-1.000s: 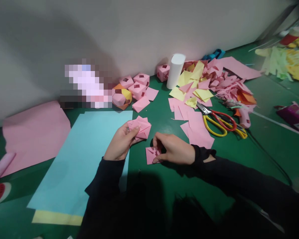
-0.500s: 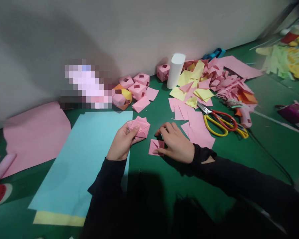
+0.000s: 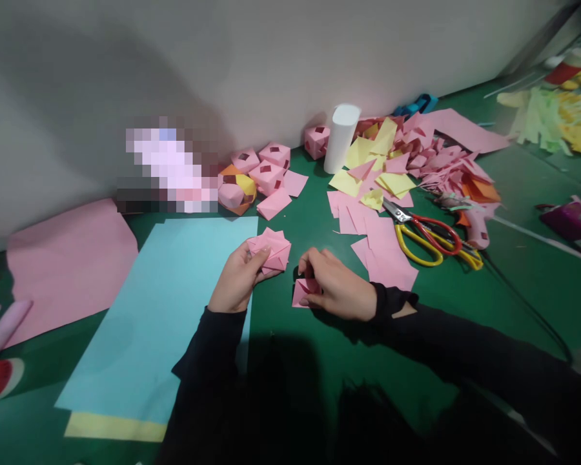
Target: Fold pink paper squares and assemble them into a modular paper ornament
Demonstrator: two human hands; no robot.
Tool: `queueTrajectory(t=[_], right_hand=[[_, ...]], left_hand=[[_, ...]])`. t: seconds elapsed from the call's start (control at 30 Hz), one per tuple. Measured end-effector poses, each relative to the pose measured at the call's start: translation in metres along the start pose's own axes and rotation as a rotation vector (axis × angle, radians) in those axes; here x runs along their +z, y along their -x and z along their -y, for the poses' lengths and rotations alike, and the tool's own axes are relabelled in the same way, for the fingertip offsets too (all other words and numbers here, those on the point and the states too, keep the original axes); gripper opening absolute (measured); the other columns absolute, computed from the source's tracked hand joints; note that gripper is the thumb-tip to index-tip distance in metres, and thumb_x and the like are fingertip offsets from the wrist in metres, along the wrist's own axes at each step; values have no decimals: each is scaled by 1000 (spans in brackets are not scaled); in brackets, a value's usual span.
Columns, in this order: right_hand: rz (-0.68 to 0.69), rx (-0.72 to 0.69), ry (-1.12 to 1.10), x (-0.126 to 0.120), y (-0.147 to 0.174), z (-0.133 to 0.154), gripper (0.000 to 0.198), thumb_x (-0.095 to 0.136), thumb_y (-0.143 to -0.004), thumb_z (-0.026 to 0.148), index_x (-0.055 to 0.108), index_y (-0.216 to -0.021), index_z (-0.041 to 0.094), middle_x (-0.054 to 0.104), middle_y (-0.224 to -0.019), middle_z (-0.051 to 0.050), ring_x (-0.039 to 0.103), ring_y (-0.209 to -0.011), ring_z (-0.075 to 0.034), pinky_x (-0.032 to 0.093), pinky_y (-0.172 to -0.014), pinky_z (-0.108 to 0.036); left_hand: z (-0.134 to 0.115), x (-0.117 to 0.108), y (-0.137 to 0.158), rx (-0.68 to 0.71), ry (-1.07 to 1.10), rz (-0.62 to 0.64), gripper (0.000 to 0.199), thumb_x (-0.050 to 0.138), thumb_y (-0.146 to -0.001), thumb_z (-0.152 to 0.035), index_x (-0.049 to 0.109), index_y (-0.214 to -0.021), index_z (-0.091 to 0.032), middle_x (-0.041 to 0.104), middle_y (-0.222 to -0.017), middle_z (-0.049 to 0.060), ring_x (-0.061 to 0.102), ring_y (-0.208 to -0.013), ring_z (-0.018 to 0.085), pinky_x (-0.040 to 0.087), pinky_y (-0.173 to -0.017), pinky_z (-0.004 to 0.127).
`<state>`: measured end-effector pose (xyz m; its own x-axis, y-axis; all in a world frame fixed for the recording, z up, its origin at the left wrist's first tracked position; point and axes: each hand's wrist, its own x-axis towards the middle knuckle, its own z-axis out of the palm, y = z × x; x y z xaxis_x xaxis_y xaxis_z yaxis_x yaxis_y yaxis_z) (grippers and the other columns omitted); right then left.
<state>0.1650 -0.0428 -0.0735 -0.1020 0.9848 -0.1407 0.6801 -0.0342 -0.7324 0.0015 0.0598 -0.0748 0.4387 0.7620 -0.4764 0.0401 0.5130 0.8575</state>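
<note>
A bundle of folded pink paper pieces [image 3: 274, 250] is gripped in my left hand [image 3: 236, 274], thumb pressed on top, over the right edge of a light blue sheet [image 3: 159, 303]. To its right, my right hand [image 3: 341, 284] has its thumb and fingers closed around a small folded pink paper square [image 3: 302, 292] at the green tabletop. Part of that square is hidden behind the fingers. Loose pink paper rectangles [image 3: 390, 248] lie just beyond my right hand.
Scissors with red and yellow handles [image 3: 419, 242] and a pink glue gun [image 3: 477, 227] with a cord lie at right. Behind are a white cylinder [image 3: 341, 139], folded pink paper cubes [image 3: 268, 174] and yellow paper pieces [image 3: 385, 145]. A large pink sheet [image 3: 72, 261] lies at left.
My right hand's fingers have come down around the small pink square, which now looks tilted and slightly lifted. My left hand and its bundle have hardly moved.
</note>
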Motion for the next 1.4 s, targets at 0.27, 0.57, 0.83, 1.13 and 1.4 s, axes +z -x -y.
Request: queueTrajectory(t=[0.27,0.57,0.83,1.13,1.4], right_hand=[[-72,-64,-366,-10,-17,3,42,75,-73,21,41,-97,21,55,-94,-2,57,-78,-15,48,-66,-29],[-356,-379,8,-2,-44,-17,28,63,-88,35,56,-112,20,59,-119,-12,53,-112,-25,46,-96,-45],[-388,-448,104,1,-44,-25,41,54,-93,36,52,-131,20,51,-142,-12,36,-139,-26,34,-112,-53],[-382,-418,121,4,-43,-29,47,49,-96,34,44,-140,19,52,-143,-11,36,-139,-26,34,-113,-54],[-471,-512,195,9,-45,-31,47,47,-96,35,47,-139,16,51,-143,-12,38,-136,-27,36,-113,-51]], left_hand=[[-1,4,2,-60,7,71,33,72,-79,-28,60,-106,-15,71,-97,6,67,-79,14,57,-71,26],[0,14,4,-79,211,124,26,57,-91,-38,62,-105,-16,71,-96,7,67,-78,15,59,-78,33],[2,17,2,-124,387,125,23,48,-97,-31,62,-109,-18,71,-99,6,68,-81,14,58,-85,36],[4,17,-1,-98,534,258,28,40,-99,-26,65,-106,-16,69,-103,7,63,-81,13,53,-88,32],[10,22,1,-36,591,406,34,46,-98,-37,59,-126,-23,64,-114,6,59,-90,13,51,-75,23]])
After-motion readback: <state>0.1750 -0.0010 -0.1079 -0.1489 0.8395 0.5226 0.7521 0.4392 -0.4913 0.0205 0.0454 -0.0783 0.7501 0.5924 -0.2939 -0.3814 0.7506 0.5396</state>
